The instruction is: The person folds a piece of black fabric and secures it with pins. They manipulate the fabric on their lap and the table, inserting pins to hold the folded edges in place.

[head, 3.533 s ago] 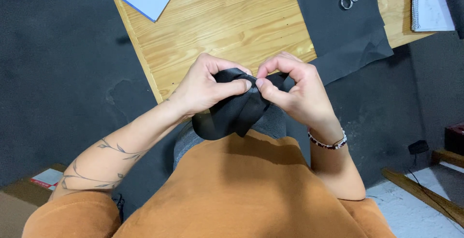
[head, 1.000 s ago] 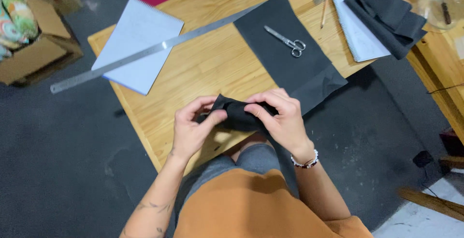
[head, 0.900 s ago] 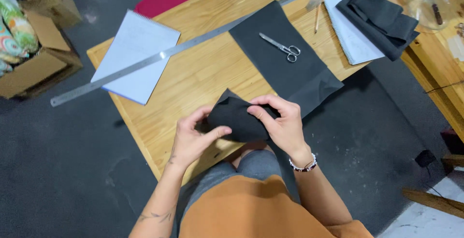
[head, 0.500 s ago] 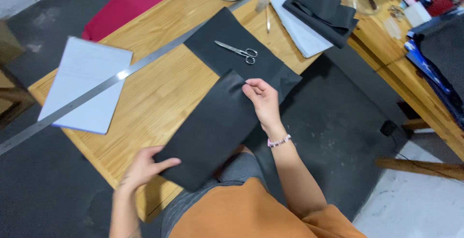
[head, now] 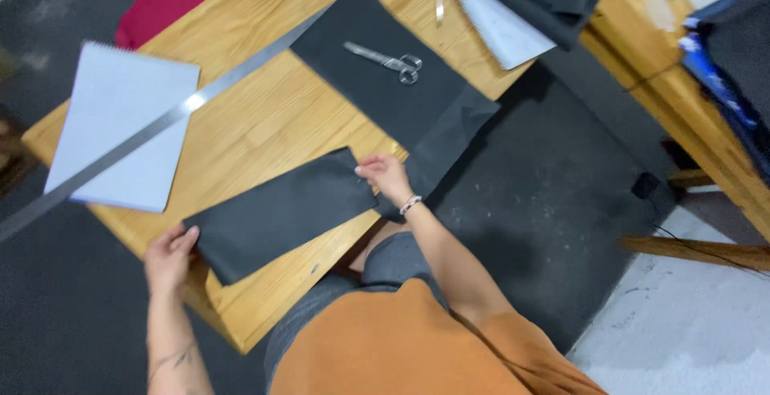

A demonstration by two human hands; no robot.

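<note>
Head view — both hands [head: 170,257] [head: 385,175] seemingly pinch black cloth [head: 281,210] flat on table [head: 265,122].

A dark fabric piece [head: 281,212] is lying flat near the front edge of the wooden surface [head: 265,122]. The left hand [head: 170,257] is gripping its end at the front corner, while the right hand [head: 387,177] is pinching the opposite end. A larger dark fabric sheet [head: 385,98] with scissors [head: 387,60] on it is lying farther back. A long metal ruler [head: 168,118] is crossing a white notepad [head: 120,122] toward the left edge.
</note>
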